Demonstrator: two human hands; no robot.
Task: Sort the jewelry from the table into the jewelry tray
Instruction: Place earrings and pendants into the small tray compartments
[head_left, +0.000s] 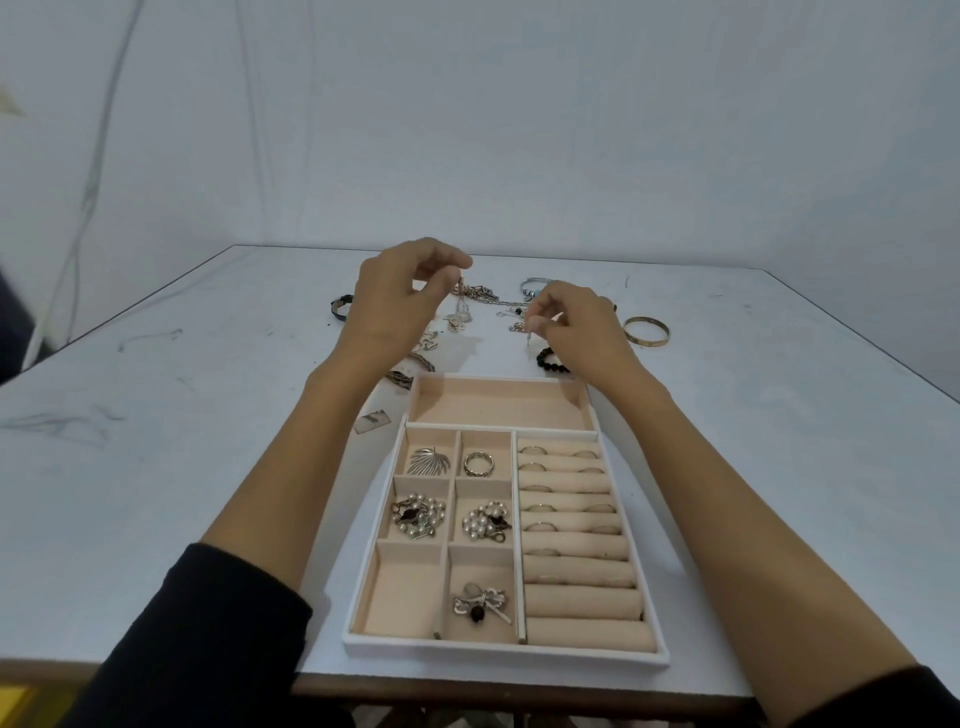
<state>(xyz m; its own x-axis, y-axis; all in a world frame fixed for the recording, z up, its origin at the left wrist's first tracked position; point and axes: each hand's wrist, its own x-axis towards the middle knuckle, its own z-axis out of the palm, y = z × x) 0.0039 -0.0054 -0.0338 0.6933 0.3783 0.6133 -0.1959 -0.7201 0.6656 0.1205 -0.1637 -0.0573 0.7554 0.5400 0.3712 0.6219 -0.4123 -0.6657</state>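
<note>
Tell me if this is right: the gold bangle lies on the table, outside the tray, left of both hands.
Not quite. The head view shows the gold bangle on the table, outside the tray, but on the right, just past the right hand.

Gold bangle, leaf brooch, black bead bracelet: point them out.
gold bangle (647, 340): head view, near rim.
leaf brooch (428, 461): head view, centre of leaf.
black bead bracelet (546, 356): head view, visible left beads.
</note>
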